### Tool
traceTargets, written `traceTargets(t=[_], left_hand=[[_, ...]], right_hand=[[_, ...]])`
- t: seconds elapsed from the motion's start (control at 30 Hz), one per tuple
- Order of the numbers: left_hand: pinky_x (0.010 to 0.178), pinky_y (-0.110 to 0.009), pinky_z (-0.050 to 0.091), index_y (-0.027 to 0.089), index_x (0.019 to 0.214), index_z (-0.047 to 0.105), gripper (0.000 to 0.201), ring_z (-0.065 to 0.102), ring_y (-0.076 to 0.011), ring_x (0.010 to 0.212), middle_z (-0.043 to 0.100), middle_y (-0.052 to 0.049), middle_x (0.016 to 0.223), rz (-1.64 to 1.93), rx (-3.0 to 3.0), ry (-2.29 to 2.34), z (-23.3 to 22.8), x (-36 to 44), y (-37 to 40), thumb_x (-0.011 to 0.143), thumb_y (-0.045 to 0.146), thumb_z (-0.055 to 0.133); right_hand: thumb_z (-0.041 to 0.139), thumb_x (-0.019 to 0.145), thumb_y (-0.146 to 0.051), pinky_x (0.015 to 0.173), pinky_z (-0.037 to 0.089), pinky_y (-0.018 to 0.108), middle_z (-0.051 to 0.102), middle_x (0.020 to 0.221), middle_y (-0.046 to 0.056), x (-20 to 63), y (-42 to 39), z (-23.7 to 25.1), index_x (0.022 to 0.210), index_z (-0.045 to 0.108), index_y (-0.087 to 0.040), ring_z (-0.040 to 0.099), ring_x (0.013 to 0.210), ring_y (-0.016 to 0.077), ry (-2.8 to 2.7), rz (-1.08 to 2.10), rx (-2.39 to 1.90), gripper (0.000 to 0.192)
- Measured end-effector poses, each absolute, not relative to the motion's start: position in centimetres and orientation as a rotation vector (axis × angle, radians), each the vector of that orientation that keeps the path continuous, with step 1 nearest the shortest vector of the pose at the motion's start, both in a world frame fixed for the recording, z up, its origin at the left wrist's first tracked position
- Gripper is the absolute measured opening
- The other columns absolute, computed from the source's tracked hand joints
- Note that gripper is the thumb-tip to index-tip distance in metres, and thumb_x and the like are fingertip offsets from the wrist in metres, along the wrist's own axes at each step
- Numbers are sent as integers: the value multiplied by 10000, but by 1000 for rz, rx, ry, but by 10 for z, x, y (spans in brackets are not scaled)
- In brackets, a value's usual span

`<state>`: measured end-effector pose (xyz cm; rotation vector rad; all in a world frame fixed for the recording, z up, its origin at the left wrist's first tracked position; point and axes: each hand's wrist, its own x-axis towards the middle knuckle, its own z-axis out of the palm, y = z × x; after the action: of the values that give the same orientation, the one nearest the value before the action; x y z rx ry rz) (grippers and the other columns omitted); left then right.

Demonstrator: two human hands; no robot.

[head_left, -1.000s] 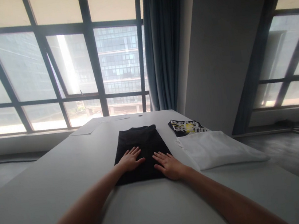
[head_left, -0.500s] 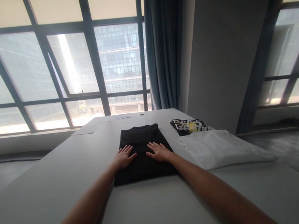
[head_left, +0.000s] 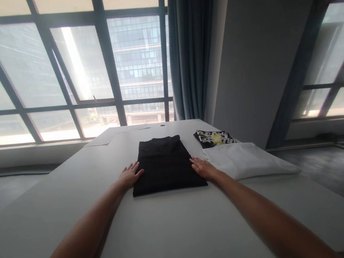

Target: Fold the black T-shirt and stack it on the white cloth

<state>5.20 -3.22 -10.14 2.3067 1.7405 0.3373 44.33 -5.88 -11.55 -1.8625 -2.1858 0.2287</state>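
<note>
A black garment (head_left: 167,165), folded into a flat, neat rectangle, lies in the middle of the white table (head_left: 173,234). What looks like its collar edge faces the window. My left hand (head_left: 130,175) rests flat at the garment's left edge, fingers spread, with the fingertips and thumb at the cloth. At the opposite edge, my right hand (head_left: 203,168) lies with its fingers stretched out, tips touching the black cloth. Neither hand grips anything.
Right of the black garment lies a white folded cloth (head_left: 249,161), with a black cloth printed in white and yellow (head_left: 214,137) behind it. Thin pale sheets (head_left: 100,140) lie at the table's far left. Beyond stand large windows and a blue-grey curtain (head_left: 186,59).
Both hands have slid outward from the top of the black garment to its left and right edges. The camera view has tipped slightly downward.
</note>
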Motion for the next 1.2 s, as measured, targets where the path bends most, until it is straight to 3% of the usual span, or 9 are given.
traceTargets(t=[0.2, 0.37, 0.47, 0.57, 0.7, 0.8, 0.9, 1.0, 1.2], left_hand=[[1215, -456, 227, 365, 1480, 477, 821, 195, -310, 1526, 202, -21, 1664, 406, 2295, 1283, -105, 0, -59, 732, 640, 673], [1212, -567, 152, 421, 1459, 488, 930, 46, -365, 1538, 74, -6, 1683, 151, 2352, 1231, -95, 8, -75, 606, 597, 814], [1215, -583, 102, 423, 1450, 501, 834, -27, -359, 1537, 23, 8, 1681, 119, 2425, 1235, -84, 25, -85, 682, 594, 778], [1217, -592, 70, 405, 1354, 613, 599, 4, -350, 1541, 79, 24, 1677, 250, 2499, 1245, -77, 32, -92, 784, 565, 704], [1213, -554, 183, 370, 1323, 648, 596, 204, -348, 1519, 261, -10, 1644, 289, 2475, 1211, -74, 31, -94, 751, 516, 732], [1125, -448, 378, 317, 1233, 712, 457, 508, -312, 1347, 558, -61, 1472, 396, 2478, 1221, -73, 31, -93, 821, 496, 632], [852, -356, 517, 249, 1130, 750, 419, 688, -250, 901, 771, -80, 1061, 522, 2508, 1268, -68, 34, -92, 891, 500, 514], [665, -289, 480, 200, 1007, 752, 425, 620, -188, 680, 754, -45, 806, 597, 2500, 1249, -58, 35, -94, 898, 522, 495], [582, -271, 432, 152, 704, 678, 485, 548, -157, 600, 641, -14, 619, 636, 2174, 1002, -24, 28, -115, 828, 613, 589]], right_hand=[[545, 809, -158, 1172, 340, 409, 599, 1415, 79, 473, -79, -104, 1355, 635, -216, 535, 1329, 232, -2187, 393, -1536, 556], [740, 662, -220, 1178, 326, 430, 483, 1524, 66, 478, -93, -89, 1326, 662, -283, 464, 1391, 298, -2261, 655, -1428, 672], [815, 555, -207, 1187, 308, 444, 420, 1567, 58, 476, -97, -83, 1279, 694, -305, 394, 1434, 332, -2291, 748, -1440, 741], [782, 613, -189, 1197, 287, 449, 401, 1577, 67, 469, -99, -81, 1180, 752, -277, 378, 1446, 318, -2287, 659, -1418, 575], [642, 744, -140, 1180, 317, 421, 473, 1527, 92, 457, -98, -82, 957, 800, -213, 453, 1398, 272, -2218, 409, -1347, 276], [607, 788, -167, 1128, 382, 404, 599, 1403, 110, 453, -97, -83, 980, 776, -197, 557, 1293, 255, -2163, 377, -1303, 258], [564, 836, -224, 1031, 449, 390, 710, 1207, 118, 454, -96, -80, 1028, 746, -183, 641, 1142, 260, -2118, 394, -1309, 268], [528, 879, -328, 860, 495, 370, 747, 976, 102, 455, -100, -72, 933, 720, -176, 665, 934, 261, -2115, 411, -1317, 250], [597, 821, -564, 656, 459, 314, 641, 683, 12, 461, -115, -41, 727, 636, -172, 557, 673, 184, -2102, 654, -1203, 405]])
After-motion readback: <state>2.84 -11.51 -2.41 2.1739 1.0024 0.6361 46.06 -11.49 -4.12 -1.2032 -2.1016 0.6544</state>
